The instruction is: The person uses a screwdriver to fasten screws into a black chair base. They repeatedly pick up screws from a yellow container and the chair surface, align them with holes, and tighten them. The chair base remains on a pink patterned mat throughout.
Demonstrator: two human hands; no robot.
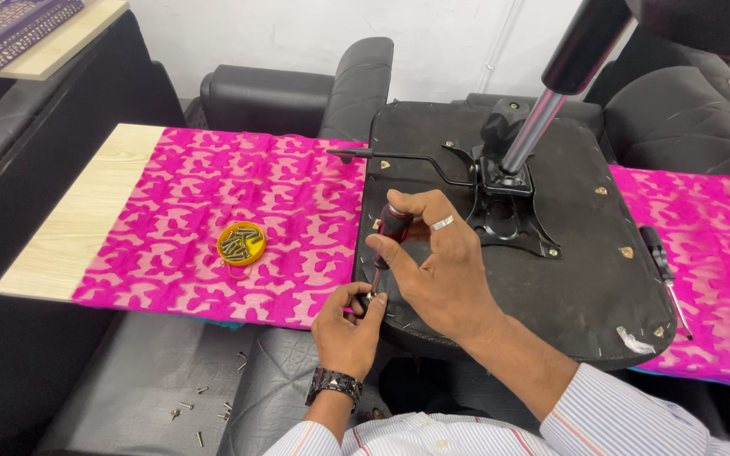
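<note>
While a wooden board (86, 211) draped with a bright pink patterned cloth (238, 219) spans black padded seats, an upturned black chair seat (568, 279) lies across it with its underside facing up, a metal mechanism plate (504, 211) and gas cylinder (542, 110) rising from its centre. Both hands work at the seat's near left edge. Coming in from the lower right, the right hand (437, 274), wearing a ring, is closed around the red and black handle of a screwdriver (390, 232) held upright, tip down at the edge. Just below it, the left hand (348, 325), wearing a wristwatch, pinches a small part at the tip; what it is cannot be made out. Left of the hands sits a yellow dish of screws (241, 243). A second screwdriver (661, 270) lies by the seat's right edge. Loose screws (204, 409) lie on the padded seat below.
</note>
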